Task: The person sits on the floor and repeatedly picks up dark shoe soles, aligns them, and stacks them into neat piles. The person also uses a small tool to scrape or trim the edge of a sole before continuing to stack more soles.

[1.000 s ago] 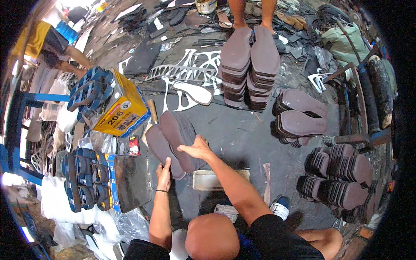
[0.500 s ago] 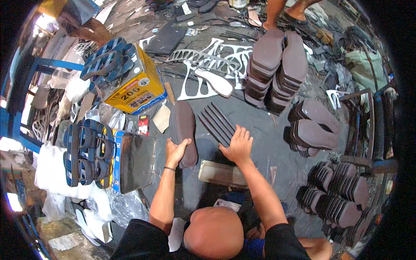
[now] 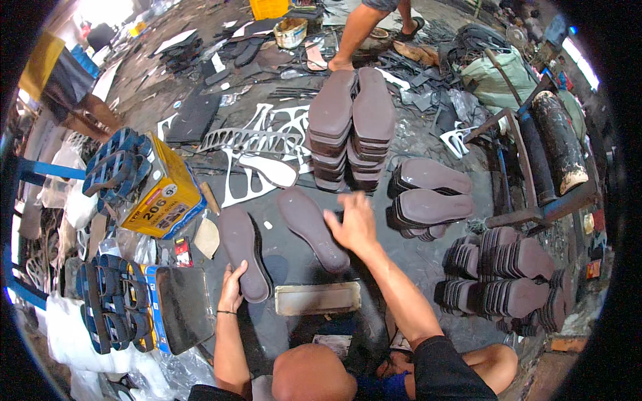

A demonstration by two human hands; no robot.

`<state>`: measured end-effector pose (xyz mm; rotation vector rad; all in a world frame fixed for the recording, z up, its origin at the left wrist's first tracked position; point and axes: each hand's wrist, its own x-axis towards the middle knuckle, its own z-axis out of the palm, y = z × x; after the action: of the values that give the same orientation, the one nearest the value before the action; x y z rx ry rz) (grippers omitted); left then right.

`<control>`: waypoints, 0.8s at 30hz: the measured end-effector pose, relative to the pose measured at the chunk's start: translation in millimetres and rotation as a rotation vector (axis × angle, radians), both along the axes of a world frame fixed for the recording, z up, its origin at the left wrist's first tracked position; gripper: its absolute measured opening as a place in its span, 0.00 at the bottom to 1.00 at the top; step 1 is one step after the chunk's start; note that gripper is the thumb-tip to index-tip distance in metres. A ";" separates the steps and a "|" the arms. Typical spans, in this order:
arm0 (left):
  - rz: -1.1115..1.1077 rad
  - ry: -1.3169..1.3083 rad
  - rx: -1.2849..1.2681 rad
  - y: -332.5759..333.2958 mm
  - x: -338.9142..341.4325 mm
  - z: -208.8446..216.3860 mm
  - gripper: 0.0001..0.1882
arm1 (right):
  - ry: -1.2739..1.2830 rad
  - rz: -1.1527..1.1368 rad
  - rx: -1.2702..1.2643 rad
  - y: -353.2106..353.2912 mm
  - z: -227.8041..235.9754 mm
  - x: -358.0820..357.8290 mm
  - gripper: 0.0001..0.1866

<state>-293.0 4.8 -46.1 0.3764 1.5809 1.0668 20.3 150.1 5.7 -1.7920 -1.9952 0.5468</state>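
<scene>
My left hand (image 3: 232, 289) is closed on the near end of a brown shoe sole (image 3: 239, 244), its thumb on the edge. Other soles seem to lie beneath that one. To its right a second brown sole (image 3: 311, 230) lies face up on the dark mat, slanting toward me. My right hand (image 3: 354, 226) is beside this sole's right edge, fingers spread and slightly blurred, with nothing seen in it. I cannot tell whether it touches the sole.
Tall sole stacks (image 3: 351, 127) stand ahead, with more stacks (image 3: 431, 194) (image 3: 515, 274) at right. A long pale block (image 3: 317, 299) lies close to me. Blue sandals (image 3: 117, 164) sit on a yellow box (image 3: 170, 194) at left. People's legs (image 3: 358, 33) show beyond.
The fanned, edge-on soles under my right hand now show as one sole lying face up, and that hand has lifted off. My left hand stays on its sole. The whole view has shifted.
</scene>
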 end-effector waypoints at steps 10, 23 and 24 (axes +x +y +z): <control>-0.109 0.811 -0.150 2.5 -5.1 -23.7 0.48 | -0.141 -0.441 0.463 129.7 95.1 34.9 0.49; -0.678 0.500 0.366 14.7 3.5 163.8 0.39 | 0.989 0.802 -0.318 27.0 105.7 -65.2 0.30; -0.504 0.292 0.432 14.8 17.0 138.2 0.33 | 1.116 0.606 -0.328 29.6 73.2 -76.7 0.32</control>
<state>-276.0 19.6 92.1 1.2018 1.3819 0.9731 -56.4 179.7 78.9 -0.6046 -1.5661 1.6714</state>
